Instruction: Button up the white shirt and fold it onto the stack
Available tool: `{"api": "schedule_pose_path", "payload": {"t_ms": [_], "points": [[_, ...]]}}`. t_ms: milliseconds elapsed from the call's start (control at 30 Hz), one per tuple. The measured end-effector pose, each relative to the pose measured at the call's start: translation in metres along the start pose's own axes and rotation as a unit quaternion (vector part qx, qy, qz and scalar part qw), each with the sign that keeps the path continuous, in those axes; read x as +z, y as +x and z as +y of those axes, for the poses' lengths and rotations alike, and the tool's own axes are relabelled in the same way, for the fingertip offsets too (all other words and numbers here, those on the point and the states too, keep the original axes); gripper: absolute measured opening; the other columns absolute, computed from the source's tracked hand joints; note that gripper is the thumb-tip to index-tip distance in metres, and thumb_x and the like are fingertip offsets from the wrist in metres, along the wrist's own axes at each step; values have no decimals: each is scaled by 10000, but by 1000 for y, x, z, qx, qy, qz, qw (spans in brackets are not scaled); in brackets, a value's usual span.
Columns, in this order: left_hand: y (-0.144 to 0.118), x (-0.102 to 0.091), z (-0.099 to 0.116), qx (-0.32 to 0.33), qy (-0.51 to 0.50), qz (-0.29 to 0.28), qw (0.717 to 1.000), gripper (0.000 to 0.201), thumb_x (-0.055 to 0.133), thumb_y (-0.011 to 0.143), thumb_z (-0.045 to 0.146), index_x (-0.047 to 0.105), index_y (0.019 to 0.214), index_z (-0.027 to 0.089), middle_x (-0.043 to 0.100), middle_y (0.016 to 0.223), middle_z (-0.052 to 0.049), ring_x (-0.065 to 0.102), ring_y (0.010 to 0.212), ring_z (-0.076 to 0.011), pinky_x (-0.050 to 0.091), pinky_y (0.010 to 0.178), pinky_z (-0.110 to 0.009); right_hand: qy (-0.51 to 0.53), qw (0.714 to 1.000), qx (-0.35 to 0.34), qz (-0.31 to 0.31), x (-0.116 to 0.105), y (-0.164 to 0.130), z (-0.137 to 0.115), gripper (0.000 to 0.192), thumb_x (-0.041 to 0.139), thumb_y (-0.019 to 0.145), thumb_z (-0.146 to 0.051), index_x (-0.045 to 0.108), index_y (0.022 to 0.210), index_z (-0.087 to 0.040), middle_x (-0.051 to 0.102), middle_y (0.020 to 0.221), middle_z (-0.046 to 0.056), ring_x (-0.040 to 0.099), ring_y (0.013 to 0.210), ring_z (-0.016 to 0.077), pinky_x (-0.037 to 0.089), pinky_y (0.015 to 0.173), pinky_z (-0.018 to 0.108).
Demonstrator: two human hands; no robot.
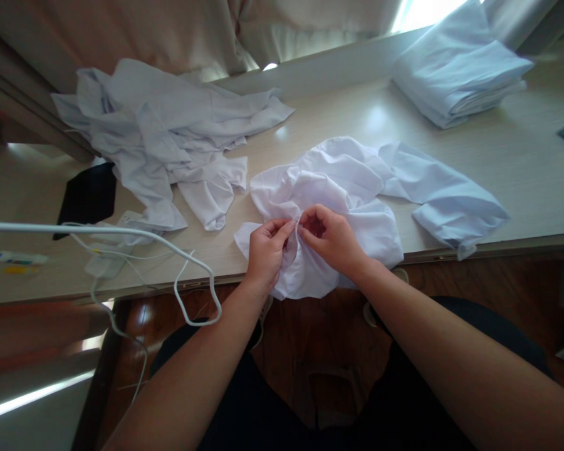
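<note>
A white garment with a long sleeve (343, 166) lies bunched on the pale desk, its near folds hanging over the front edge. My left hand (267, 247) pinches a gathered bit of the cloth between thumb and fingers. Close beside it, my right hand (329, 235) pinches the same edge, its fingers curled. The fingertips of both hands almost meet at the fabric. Whatever small detail lies between them is too small to make out. The garment's sleeve stretches off to the right along the desk.
A rumpled white garment (164, 125) lies at the back left, partly over a black flat object (87, 194). Folded white cloth (455, 69) is stacked at the back right. A white bent wire or tube (188, 250) crosses the left foreground. Cables hang off the desk (470, 163).
</note>
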State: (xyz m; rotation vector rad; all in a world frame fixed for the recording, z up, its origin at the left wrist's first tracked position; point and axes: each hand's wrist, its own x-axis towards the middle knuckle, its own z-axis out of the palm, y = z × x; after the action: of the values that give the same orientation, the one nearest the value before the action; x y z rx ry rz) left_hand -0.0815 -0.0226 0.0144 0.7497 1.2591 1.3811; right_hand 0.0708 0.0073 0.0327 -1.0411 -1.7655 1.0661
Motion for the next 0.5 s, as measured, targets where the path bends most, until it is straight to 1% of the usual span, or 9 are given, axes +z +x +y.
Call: {"api": "schedule_pose_path", "payload": {"t_ms": [100, 200, 367, 500], "points": [[0, 0, 0, -5, 5, 2, 1000, 278, 811, 758, 374, 748, 906, 148, 698, 785, -25, 601, 641, -82, 468, 610, -196, -11, 1000, -4, 0, 1, 0, 2, 82, 609, 875, -255, 602, 938, -203, 612, 804, -2, 550, 709, 134, 443, 696, 276], [-1, 1, 3, -6, 10, -2, 1000, 299, 801, 762, 394, 747, 922, 147, 695, 778, -20, 594, 644, -82, 462, 616, -194, -13, 1000, -11, 5, 1, 1, 4, 76, 617, 868, -241, 607, 932, -202, 621, 802, -2, 556, 704, 133, 444, 682, 272], [-4, 2, 7, 4, 19, -19, 1000, 305, 795, 763, 401, 751, 930, 150, 721, 854, -39, 630, 734, -111, 493, 713, -223, -22, 999, -16, 22, 2, 1, 6, 72, 629, 855, -226, 611, 921, -205, 618, 781, -9, 553, 686, 131, 439, 659, 266], [-5, 3, 8, 11, 38, -27, 999, 330, 814, 740, 377, 747, 972, 152, 734, 923, -54, 655, 804, -134, 505, 797, -255, -30, 999, -15, 30, 2, 0, 7, 73, 627, 850, -220, 611, 919, -205, 629, 788, -7, 560, 691, 132, 440, 653, 264]]}}
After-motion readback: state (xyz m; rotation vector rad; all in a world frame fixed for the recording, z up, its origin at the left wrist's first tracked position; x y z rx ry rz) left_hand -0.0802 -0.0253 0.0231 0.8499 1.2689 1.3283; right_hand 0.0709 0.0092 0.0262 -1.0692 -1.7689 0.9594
